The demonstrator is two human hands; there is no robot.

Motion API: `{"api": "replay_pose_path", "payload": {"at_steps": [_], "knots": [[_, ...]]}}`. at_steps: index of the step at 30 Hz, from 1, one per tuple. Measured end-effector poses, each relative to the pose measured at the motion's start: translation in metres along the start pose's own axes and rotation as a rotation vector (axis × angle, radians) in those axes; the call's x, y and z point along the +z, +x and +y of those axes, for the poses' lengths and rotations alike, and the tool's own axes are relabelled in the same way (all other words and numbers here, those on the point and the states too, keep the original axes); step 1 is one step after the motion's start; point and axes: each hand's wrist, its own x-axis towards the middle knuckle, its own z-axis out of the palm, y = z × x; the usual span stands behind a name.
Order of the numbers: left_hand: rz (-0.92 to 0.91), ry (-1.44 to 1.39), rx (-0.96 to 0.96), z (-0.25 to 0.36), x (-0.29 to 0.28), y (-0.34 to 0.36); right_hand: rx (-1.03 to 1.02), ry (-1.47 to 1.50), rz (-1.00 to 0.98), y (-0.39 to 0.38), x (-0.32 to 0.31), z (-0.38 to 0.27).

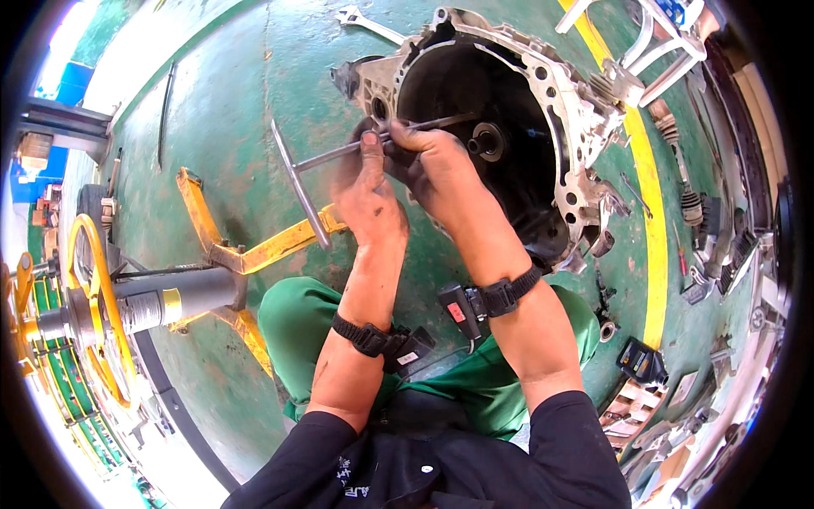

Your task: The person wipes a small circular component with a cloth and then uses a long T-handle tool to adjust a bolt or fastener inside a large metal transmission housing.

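Note:
My left hand [367, 188] and my right hand [428, 161] are closed together around the shaft of a steel T-handle tool [327, 155]. Its crossbar points down toward the lower middle, left of my hands, and its thin end reaches right, over the dark bell opening of a cast metal gearbox housing [547, 97]. A central shaft with a collar [486, 142] shows inside the housing, just right of my right hand. Some of my left fingers are hidden or blurred.
An adjustable wrench [373, 24] lies behind the housing. A yellow-legged jack [195, 288] stands at my left. On the right are a yellow floor line [651, 271], a metal stand [657, 64], axle parts [668, 127] and a black bottle [643, 363]. My green-clad knees are below.

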Motion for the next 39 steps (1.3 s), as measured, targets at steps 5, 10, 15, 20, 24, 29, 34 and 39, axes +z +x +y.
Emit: {"api": "replay_pose_path", "payload": {"at_steps": [5,10,15,20,24,29,34,39], "knots": [[-0.045,-0.146,-0.004,0.012,0.014,-0.009,-0.061,-0.096,0.058,-0.004,0.001,-0.006],[-0.028,-0.171,-0.060,0.017,0.020,-0.010,-0.011,0.019,-0.031,0.006,-0.016,-0.005],[0.027,-0.117,-0.066,0.010,0.003,0.001,0.032,-0.312,0.102,-0.010,0.003,-0.004],[0.006,-0.090,0.006,0.005,0.013,-0.001,-0.033,-0.180,0.003,-0.004,-0.001,-0.006],[0.034,-0.036,-0.117,0.006,0.008,-0.005,-0.046,-0.165,0.015,-0.002,-0.008,-0.003],[0.032,-0.036,-0.033,0.015,0.004,-0.001,-0.036,-0.172,-0.026,-0.003,-0.002,-0.004],[-0.008,-0.131,-0.011,0.014,0.002,0.002,0.011,-0.311,0.069,0.006,-0.012,-0.005],[-0.073,-0.274,-0.034,0.012,0.017,-0.003,-0.035,-0.019,0.001,0.016,-0.024,-0.007]]}}
